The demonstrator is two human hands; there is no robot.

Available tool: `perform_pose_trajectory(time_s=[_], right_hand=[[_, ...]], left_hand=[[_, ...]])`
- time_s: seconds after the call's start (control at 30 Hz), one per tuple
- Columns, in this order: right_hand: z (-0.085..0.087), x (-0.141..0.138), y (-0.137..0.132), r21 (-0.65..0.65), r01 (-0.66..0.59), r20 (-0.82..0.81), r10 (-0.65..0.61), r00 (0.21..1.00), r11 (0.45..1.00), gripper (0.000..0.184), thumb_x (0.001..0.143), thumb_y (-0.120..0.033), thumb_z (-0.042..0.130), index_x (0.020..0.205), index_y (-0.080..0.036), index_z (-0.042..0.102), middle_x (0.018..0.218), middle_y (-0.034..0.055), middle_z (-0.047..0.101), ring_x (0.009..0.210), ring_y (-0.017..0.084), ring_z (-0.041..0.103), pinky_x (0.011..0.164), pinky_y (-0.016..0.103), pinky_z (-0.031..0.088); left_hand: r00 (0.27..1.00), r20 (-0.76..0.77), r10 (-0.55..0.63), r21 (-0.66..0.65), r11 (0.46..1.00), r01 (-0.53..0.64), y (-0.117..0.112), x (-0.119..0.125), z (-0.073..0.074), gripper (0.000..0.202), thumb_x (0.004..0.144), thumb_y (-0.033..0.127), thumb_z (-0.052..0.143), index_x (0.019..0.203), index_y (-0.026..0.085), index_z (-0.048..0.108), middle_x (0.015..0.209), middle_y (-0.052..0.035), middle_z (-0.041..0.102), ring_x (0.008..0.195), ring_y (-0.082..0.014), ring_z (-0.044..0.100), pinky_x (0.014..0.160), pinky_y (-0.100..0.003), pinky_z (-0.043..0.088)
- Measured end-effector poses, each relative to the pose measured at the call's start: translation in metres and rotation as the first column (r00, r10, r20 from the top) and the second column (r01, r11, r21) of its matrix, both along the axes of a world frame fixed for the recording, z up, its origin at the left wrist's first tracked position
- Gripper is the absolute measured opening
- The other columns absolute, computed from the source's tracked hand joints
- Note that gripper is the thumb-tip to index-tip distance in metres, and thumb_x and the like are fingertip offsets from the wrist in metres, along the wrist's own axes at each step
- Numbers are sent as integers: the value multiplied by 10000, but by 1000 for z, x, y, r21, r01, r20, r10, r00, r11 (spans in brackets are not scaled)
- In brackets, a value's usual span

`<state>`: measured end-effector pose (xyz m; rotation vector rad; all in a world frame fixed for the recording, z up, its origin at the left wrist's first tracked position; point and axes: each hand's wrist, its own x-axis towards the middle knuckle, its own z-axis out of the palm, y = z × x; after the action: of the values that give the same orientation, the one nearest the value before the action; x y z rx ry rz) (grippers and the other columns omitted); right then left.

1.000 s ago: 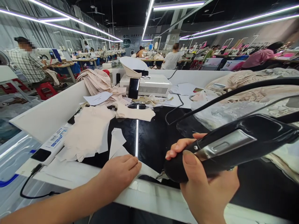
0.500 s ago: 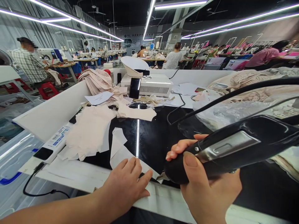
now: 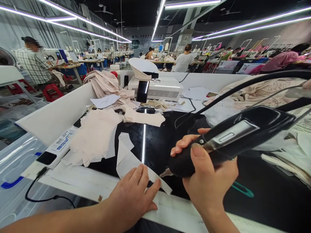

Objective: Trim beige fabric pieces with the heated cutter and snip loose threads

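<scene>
The left hand [image 3: 133,194] rests, fingers slightly spread, on a white strip [image 3: 128,160]. Beside it, the right hand [image 3: 210,178] wraps around a black tool [image 3: 233,136], tip at the strip's edge.

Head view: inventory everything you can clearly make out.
Handheld tool with silver panel: 1, black, front right
Curved thin sheet: 1 or 2, white, front centre
Piled flat pieces: uncountable, pale pink, left
Slim oval loop: 1, teal, front right
Glossy tabletop: 1, black, centre
Long box with dark display: 1, white, left
Boxy slotted device: 1, white, back
Phone-like slab: 1, black, back
Draped cloth bundles: several, beige, back left and right
Co-workers: several, varied clothes, background
Tube lights: several, white, ceiling
Left hand: 1, bare, on sheet
Right hand: 1, bare, around tool
</scene>
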<state>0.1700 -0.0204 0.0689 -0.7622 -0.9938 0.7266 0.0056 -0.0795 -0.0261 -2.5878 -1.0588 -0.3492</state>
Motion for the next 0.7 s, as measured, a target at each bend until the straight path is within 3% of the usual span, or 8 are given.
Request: perform_pose_trajectory(time_s=[0.2,0.4,0.7], right_hand=[[-8,-3,1,18,-38,27,37,999,999,381,827,-383,860,1102,-285,616,734,-68,679,594,175,622,562,338,548],[-5,-5,3,0,-24,39,24,999,1000,331,857,-366,845,1089,-282,623,743,-64,677,613,169,635,589,338,562],[-6,-14,10,27,-35,29,34,999,999,405,817,-423,867,1092,-277,607,746,-71,677,570,160,628,558,335,558]], left_hand=[[997,74,-4,60,998,0,2,0,3,715,898,656,776,1388,166,598,1327,-231,724,1218,-341,728,970,-389,607],[994,112,-17,48,999,12,3,-1,2,708,880,646,803,1369,180,595,1335,-215,722,1219,-338,730,975,-386,607],[988,151,-40,60,998,31,5,-5,-3,669,901,637,788,1354,187,591,1351,-211,708,1241,-329,717,1004,-393,604]])
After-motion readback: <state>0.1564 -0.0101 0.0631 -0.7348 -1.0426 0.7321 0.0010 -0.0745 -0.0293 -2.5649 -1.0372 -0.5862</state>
